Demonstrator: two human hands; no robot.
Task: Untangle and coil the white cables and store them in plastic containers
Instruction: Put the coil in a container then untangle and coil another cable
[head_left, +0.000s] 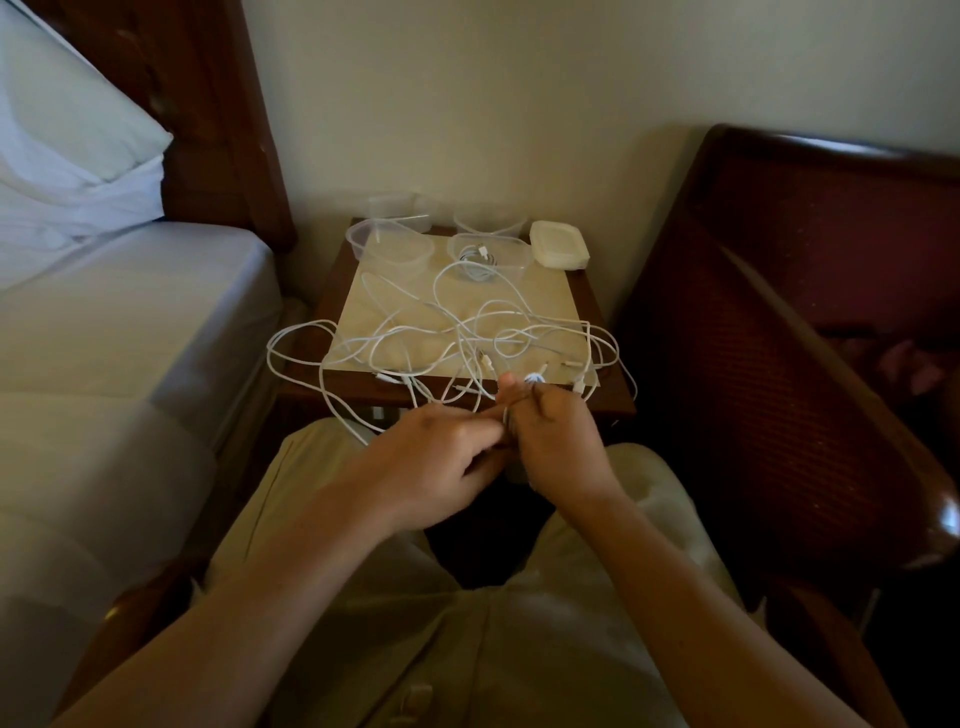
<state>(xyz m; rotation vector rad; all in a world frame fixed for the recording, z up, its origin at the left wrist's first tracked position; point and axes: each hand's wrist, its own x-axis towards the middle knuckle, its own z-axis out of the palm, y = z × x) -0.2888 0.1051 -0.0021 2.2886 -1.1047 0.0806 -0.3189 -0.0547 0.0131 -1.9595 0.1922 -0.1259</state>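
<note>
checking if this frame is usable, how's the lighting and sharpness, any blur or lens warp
Head view: dim, warm light, corners fall dark, especially the chair on the right; the white cables on the nightstand read fairly clearly, the clear containers at the back look soft and faint; left hand and right hand are slightly smeared; the wide-angle lens bows the bed edge.

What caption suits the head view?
Both hands working white cables tangled over a nightstand.

cable strand (506, 415) vanishes between both grips | back containers (395, 205) at 12 o'clock kinda blurry | bed (104, 338) cut off at 9
</note>
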